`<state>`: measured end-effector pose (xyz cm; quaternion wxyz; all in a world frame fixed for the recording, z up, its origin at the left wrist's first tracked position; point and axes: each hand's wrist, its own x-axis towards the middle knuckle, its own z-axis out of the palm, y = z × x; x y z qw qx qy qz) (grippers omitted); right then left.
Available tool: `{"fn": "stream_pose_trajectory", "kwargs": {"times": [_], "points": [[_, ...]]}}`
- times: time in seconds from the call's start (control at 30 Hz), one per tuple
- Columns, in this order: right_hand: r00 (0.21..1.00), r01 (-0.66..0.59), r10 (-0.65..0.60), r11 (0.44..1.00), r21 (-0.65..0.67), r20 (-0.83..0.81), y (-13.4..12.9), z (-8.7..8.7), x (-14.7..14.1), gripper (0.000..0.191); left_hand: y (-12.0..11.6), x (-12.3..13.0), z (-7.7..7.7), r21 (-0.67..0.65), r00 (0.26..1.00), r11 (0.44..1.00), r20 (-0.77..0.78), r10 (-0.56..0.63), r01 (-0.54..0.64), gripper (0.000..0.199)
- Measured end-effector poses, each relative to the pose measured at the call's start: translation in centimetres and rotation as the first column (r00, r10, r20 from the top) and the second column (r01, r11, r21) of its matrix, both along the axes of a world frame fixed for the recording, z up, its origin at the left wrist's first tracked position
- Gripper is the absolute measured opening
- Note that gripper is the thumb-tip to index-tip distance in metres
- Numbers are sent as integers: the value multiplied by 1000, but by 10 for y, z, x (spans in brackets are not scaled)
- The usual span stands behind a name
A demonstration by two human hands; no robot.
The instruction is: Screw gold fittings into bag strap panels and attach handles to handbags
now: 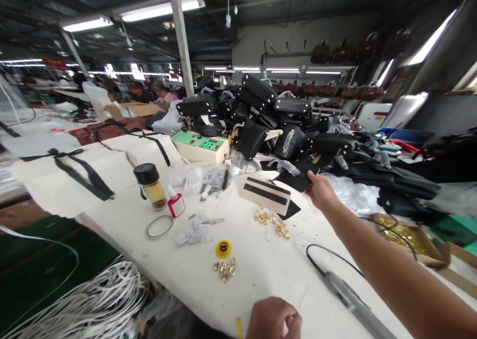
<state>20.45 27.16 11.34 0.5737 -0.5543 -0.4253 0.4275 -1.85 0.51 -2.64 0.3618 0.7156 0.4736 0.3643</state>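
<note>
Bag workshop, leather-goods type. Before me: white worktable (194,279) with loose gold-coloured hardware (225,269); heaped black handbags (257,93). Beyond: dark red handbags (341,53) hung in a row, fluorescent tubes (164,10), metal post (181,38), seated people (137,91).

Bright tube lights overhead, dim rafters, window glare at right, stretched edges, soft blurred far background

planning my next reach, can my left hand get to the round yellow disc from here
Probably yes: bare white tabletop seems to lie between your left hand and the yellow disc, and the small gold pieces near it look just off that line.
</note>
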Motion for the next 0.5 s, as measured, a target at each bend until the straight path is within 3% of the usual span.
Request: {"fn": "stream_pose_trajectory", "kwargs": {"times": [0.1, 0.2, 0.27, 0.37, 0.43, 0.5], "points": [[999, -43, 43, 995, 94, 9, -62, 30, -3, 53, 5, 3, 10, -47, 992, 996, 96, 84, -80, 20], [997, -41, 32, 990, 134, 68, -151, 37, -5, 50, -2, -6, 42, -252, 919, 963, 348, 187, -100, 33], [976, 27, -48, 995, 99, 213, -220, 27, -7, 46, -16, -17, 68, -390, 780, 918, 550, 300, -78, 53], [912, 111, -64, 989, -94, 406, -321, -3, -16, 55, -48, -38, 95, -439, 514, 898, 776, 366, 25, 68], [912, 86, 24, 965, -247, 409, -375, -25, -28, 59, -72, -50, 101, -467, 444, 878, 811, 381, 99, 61], [921, 26, 124, 927, -375, 370, -415, -44, -45, 59, -94, -60, 99, -522, 433, 841, 798, 420, 146, 50]]}}
